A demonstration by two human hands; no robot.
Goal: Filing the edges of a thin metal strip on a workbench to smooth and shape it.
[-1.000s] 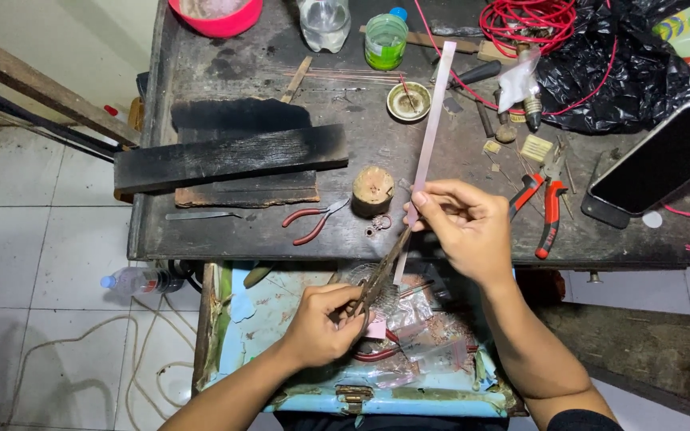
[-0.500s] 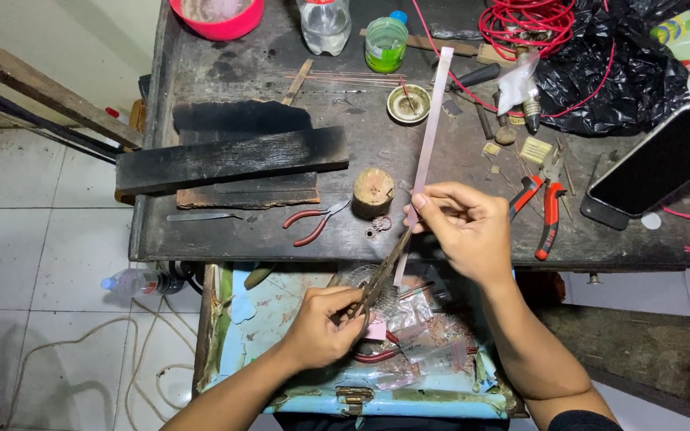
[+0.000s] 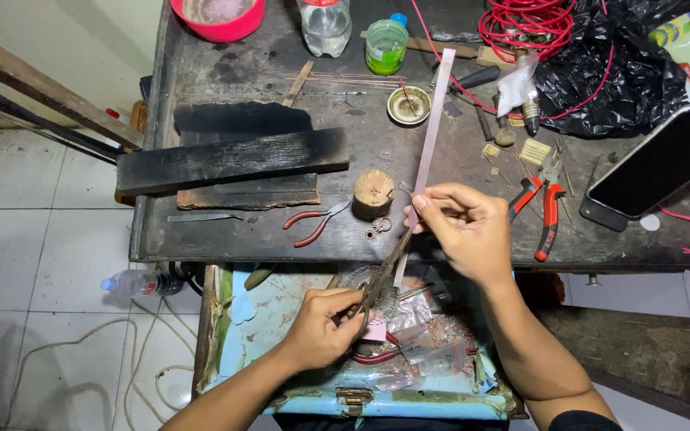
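Slanting between both hands, the strip point(image 3: 433, 120) looks long, flat, seemingly pale pink.

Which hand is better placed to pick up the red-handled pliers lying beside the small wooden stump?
Probably left. The left hand, gripping a tool, lies nearer the red-handled pliers; the right hand pinches a fine piece across the small wooden stump.

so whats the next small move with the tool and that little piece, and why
Probably ease the thin tool in the left hand closer to the small piece pinched by the right hand: its tip already points there, over the open drawer.
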